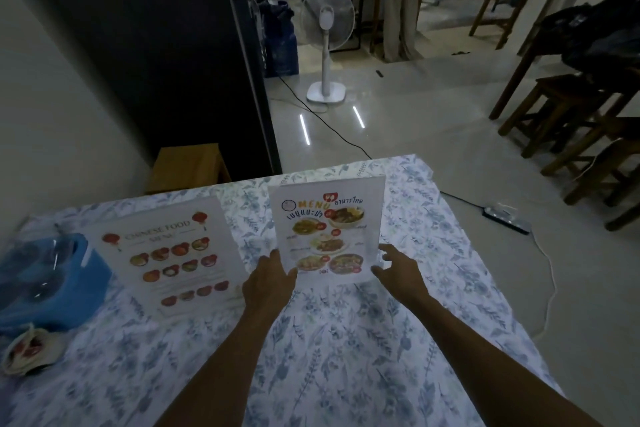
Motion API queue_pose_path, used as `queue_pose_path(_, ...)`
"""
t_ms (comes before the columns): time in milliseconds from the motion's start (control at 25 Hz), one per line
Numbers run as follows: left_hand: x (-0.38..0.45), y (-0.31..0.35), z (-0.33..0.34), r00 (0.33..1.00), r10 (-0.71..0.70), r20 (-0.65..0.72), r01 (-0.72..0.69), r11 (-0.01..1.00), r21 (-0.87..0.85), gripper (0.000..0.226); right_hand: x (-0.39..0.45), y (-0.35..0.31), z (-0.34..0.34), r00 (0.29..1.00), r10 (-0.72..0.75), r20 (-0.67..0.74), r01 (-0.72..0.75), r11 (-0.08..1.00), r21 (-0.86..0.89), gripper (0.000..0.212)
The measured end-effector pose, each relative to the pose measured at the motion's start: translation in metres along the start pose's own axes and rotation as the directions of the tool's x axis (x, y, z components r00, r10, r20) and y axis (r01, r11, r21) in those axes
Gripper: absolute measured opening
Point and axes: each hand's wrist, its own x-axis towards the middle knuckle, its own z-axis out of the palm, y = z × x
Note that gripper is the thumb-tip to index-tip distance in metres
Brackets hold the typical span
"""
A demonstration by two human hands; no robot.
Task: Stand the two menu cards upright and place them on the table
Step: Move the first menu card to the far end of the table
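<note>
Two menu cards rest on the table (pixel 346 357), which is covered by a blue floral cloth. The Thai menu card (pixel 325 229) stands upright near the middle of the far side, facing me. My left hand (pixel 268 282) touches its lower left edge, thumb at the front. My right hand (pixel 398 269) hovers just off its lower right corner, fingers spread, apparently not gripping. The Chinese food menu card (pixel 173 256) lies flat or leaning back to the left, apart from both hands.
A blue container with a clear lid (pixel 45 281) sits at the table's left edge, a crumpled wrapper (pixel 31 348) in front of it. Beyond the table: a standing fan (pixel 327 31), floor cables, a power strip (pixel 507 213), wooden stools (pixel 568 114), a standing person (pixel 401 0).
</note>
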Motion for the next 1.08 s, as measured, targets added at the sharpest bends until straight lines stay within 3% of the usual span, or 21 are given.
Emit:
queue_pose_path(200, 0.010, -0.010, -0.002, 0.999, -0.002, -0.049, -0.003, 0.993, -0.116, 0.027, 0.003, -0.007, 0.010, 0.998, -0.044, -0.047, 0.044, 0.999, -0.003, 0.029)
queue_pose_path(440, 0.025, -0.005, -0.023, 0.989, 0.142, -0.041, -0.146, 0.979, -0.144, 0.026, 0.000, -0.022, -0.014, 0.989, -0.066, -0.133, 0.061, 0.997, -0.045, 0.024)
queue_pose_path(800, 0.062, 0.095, -0.077, 0.926, 0.367, -0.086, -0.377, 0.908, -0.181, 0.024, 0.031, -0.041, -0.111, 0.943, -0.009, -0.334, 0.014, 1.000, 0.014, 0.015)
queue_pose_path(1080, 0.106, 0.173, -0.062, 0.905, 0.413, -0.102, -0.425, 0.889, -0.171, 0.024, 0.107, -0.012, -0.165, 0.936, -0.024, -0.352, 0.034, 0.999, 0.021, 0.013)
